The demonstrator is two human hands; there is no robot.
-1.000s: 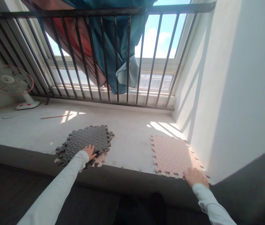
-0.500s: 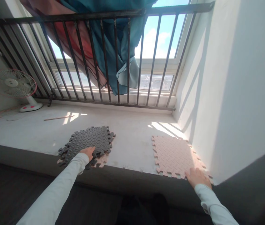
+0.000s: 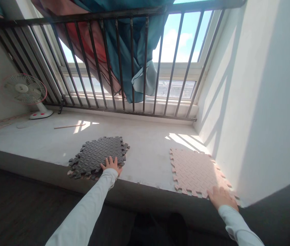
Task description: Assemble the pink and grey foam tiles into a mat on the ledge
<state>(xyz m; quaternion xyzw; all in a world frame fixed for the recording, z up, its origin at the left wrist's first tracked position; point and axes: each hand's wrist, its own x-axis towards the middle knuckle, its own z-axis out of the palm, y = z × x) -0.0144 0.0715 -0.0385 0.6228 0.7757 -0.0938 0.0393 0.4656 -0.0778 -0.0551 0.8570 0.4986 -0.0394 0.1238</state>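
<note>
Spread fingers of my left hand rest on the front right part of a stack of dark grey foam mats, which have puzzle edges. Pale pink edges stick out from under the stack. My right hand lies on the front right corner of a single pink foam mat, its fingers laid flat over the edge. That mat sits on the white ledge, close to the right wall.
A white fan with a pink rim stands at the ledge's left end. A thin stick lies behind the grey stack. Dark railing bars and curtains line the window. The ledge drops off at its front.
My left hand has shifted right across the grey stack, and its fingers have spread. The stack has turned slightly. My right hand remains at the pink mat's corner. The view has moved a little.
</note>
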